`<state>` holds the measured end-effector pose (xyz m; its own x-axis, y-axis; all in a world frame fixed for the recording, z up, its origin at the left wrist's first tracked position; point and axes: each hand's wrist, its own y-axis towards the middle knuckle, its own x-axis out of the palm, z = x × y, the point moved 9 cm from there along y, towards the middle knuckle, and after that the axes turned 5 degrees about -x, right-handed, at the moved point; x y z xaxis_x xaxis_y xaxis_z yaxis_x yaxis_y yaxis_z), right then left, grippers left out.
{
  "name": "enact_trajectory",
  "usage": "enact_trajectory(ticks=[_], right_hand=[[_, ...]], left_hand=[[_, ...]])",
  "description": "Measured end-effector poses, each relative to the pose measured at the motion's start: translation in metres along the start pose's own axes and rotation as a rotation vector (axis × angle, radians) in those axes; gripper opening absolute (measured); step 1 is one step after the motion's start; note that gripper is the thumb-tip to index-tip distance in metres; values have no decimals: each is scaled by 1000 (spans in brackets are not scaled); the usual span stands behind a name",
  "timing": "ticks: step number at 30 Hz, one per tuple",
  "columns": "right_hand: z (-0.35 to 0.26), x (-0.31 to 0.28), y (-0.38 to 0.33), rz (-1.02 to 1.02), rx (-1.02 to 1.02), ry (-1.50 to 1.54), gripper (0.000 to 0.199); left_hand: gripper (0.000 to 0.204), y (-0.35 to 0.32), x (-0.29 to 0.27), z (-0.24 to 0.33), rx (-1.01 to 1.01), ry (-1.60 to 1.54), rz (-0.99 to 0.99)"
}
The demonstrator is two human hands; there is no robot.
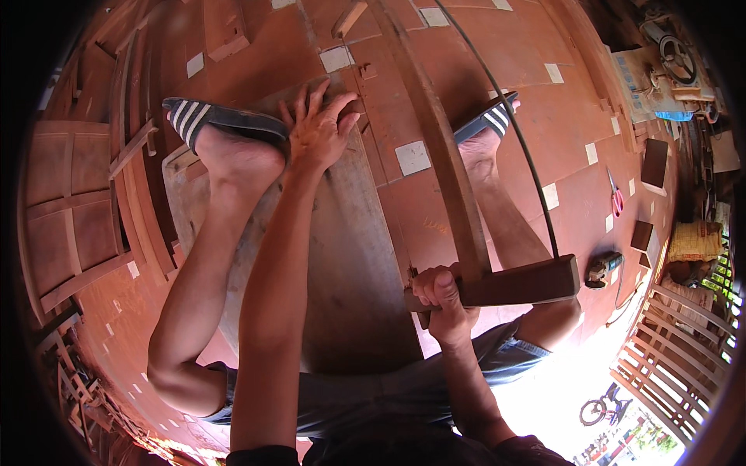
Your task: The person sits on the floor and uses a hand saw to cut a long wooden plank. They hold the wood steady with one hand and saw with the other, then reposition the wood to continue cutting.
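A broad wooden board [342, 241] lies between my legs, running away from me. My left hand [317, 128] presses flat near its far end, fingers spread. My left foot, in a dark slipper with white stripes [225, 120], rests beside that hand on the board. At the near right edge of the board, my right hand [444, 307] is wrapped round one end of the crosspiece of a wooden frame saw [443, 147]. The saw's long middle beam and a thin dark rod or cord [505, 101] stretch away from me. I cannot clearly make out its blade.
Red-handled scissors [617, 202], a power tool like an angle grinder [603, 269] and wooden blocks [655, 163] lie on the red floor at right. A panelled door [70, 194] and long planks [136, 179] are at left. Far right are a handwheel machine [678, 59] and slatted woodwork [676, 342].
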<state>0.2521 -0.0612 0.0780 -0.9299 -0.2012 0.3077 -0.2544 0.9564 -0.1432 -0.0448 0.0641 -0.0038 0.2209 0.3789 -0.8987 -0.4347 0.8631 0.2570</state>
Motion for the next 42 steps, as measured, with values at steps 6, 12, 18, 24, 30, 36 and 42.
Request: enact_trajectory(ticks=[6, 12, 18, 24, 30, 36, 42], right_hand=[[-5, -5, 1, -5, -6, 123, 38], [-2, -8, -3, 7, 25, 226, 40], [-2, -9, -3, 15, 9, 300, 36], [-7, -10, -4, 0, 6, 292, 36], [-14, -7, -9, -1, 46, 169, 35], [-4, -5, 7, 43, 49, 147, 36], [-11, -8, -10, 8, 79, 160, 39]], left_hand=[[34, 0, 0, -2, -16, -9, -5], [36, 1, 3, -2, -25, 12, -52], [35, 2, 3, -2, -26, 19, -40], [36, 2, 5, -3, -16, 27, -39], [36, 1, 6, -3, -33, 49, -75], [36, 3, 9, -1, -36, 55, -89], [38, 6, 8, -9, -58, 68, -131]])
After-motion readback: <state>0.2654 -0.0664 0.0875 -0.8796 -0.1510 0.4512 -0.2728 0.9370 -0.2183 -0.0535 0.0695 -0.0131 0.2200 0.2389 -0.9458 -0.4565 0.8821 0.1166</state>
